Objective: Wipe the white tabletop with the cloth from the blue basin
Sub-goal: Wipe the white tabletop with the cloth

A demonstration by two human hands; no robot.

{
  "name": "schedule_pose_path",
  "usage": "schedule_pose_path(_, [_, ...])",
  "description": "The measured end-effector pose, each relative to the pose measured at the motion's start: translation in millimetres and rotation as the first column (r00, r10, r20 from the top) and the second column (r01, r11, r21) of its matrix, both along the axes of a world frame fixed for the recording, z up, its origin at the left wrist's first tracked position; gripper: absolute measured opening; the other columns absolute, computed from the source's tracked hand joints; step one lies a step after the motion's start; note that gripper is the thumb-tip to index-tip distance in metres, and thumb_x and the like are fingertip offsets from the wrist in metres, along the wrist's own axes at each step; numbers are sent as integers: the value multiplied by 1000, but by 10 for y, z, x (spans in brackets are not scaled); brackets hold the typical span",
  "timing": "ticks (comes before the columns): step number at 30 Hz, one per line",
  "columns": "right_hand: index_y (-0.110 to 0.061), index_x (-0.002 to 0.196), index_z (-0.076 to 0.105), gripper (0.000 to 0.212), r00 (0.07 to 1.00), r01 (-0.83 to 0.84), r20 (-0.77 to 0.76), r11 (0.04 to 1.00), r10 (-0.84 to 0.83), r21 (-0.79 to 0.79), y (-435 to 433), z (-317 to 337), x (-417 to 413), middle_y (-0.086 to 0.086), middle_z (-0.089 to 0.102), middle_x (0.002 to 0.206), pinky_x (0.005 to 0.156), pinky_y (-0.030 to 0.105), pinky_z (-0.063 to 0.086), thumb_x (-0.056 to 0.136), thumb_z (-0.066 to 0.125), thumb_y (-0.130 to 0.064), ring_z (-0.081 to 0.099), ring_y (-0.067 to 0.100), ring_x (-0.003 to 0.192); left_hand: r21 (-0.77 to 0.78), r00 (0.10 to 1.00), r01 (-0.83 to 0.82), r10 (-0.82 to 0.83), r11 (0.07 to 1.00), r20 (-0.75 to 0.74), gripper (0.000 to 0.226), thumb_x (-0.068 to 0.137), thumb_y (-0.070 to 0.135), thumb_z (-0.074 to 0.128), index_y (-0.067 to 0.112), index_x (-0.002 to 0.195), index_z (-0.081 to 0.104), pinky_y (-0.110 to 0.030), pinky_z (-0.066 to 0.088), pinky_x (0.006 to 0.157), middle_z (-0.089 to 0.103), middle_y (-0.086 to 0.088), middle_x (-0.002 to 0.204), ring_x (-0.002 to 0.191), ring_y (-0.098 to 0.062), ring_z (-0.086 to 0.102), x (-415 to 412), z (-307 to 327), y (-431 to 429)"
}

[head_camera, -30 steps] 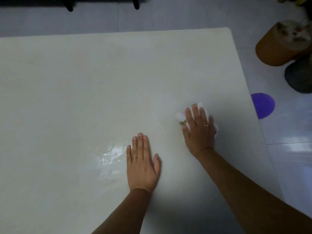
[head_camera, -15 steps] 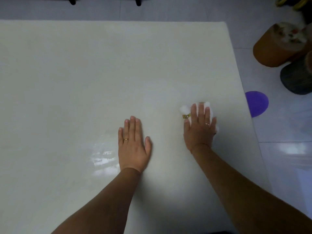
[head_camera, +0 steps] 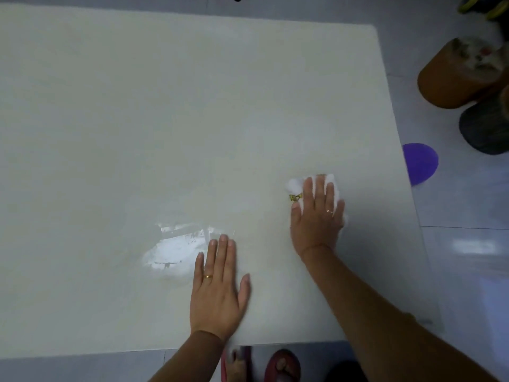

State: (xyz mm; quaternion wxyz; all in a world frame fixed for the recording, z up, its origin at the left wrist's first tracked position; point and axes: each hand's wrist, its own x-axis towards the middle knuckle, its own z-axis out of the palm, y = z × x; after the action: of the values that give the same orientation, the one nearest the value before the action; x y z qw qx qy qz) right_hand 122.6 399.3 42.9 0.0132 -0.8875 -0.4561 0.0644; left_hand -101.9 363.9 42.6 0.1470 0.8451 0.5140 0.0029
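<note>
On white tabletop (head_camera: 165,106), right hand (head_camera: 316,221) pressing crumpled cloth (head_camera: 294,184), fingers (head_camera: 321,188) pointing away

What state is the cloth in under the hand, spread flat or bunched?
Bunched. The white cloth shows only as small crumpled lumps around the right hand, which presses it with straight fingers.

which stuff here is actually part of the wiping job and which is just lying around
In the job: white tabletop; white cloth, pressed flat under the right hand; left hand, flat on the tabletop.

Lying about, on the floor beside the table: orange round object; dark round object; purple round object.
</note>
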Motion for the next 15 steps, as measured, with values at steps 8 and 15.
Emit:
schedule_pose_path(8, [-23,150,20,59,801,-599,-39,800,598,-23,-565,54,-598,1,14,159,115,49,15,94,28,-41,12,23,146,-28,1000,21,-21,999,-16,66,92,38,29,10,150,19,-46,13,118,19,-10,159,148,-22,11,-19,-1,10])
schedule_pose_path(15, [-18,148,26,58,1000,0,-12,1000,-1,-28,-714,95,-205,8,21,157,114,53,16,94,34,-37,20,31,144,-14,1000,5,-5,1000,-29,67,91,38,29,11,151,17,-42,5,120,16,-8,159,148,-22,9,2,-15,-2])
